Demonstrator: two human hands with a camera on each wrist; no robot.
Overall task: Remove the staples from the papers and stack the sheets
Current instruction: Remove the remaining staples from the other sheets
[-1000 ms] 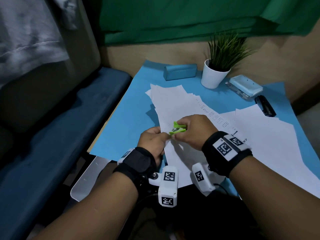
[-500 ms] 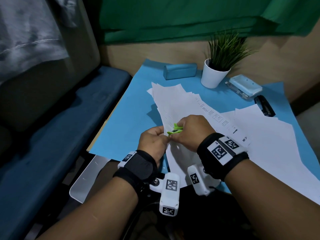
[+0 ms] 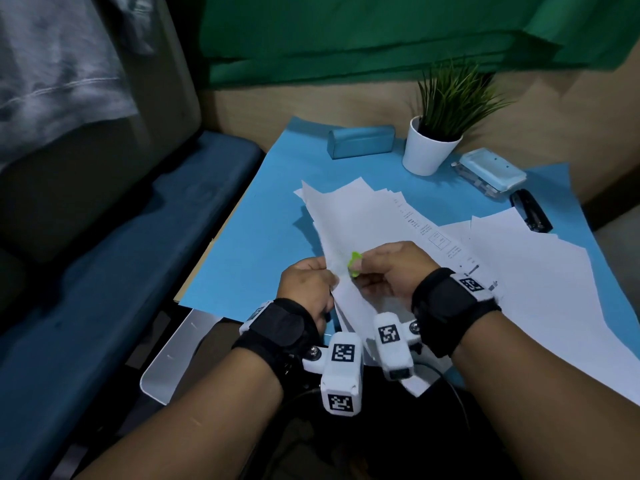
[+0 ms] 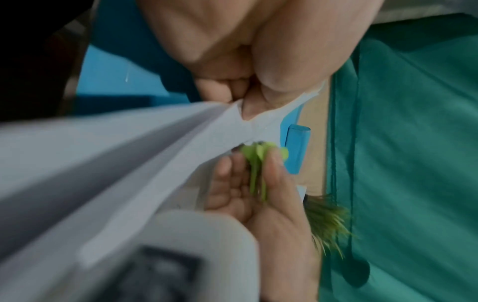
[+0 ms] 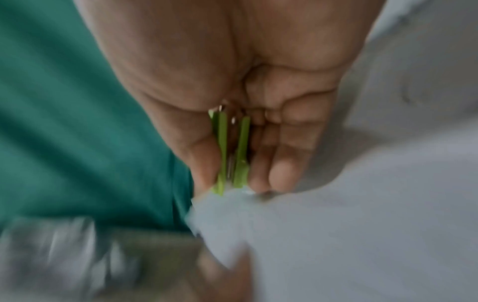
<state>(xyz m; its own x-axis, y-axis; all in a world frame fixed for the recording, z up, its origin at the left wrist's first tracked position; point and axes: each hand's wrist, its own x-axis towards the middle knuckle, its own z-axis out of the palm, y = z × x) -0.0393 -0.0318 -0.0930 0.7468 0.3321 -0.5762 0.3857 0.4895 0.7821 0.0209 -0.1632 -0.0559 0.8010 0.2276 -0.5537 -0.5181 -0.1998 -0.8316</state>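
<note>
Papers (image 3: pixel 349 233) pinched by left hand (image 3: pixel 304 289), remover (image 3: pixel 354 264) squeezed in right hand (image 3: pixel 398 271), staple not visibly out, loose sheets (image 3: pixel 540 271) unstacked.

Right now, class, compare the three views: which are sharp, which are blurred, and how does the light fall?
Head view: dim and wide-angle, yet sharp; the potted plant throws a soft shadow on the blue table cover. Left wrist view: the papers smear close to the lens; the green staple remover is blurred. Right wrist view: blurred throughout, worst at bottom left, around the right hand.
</note>
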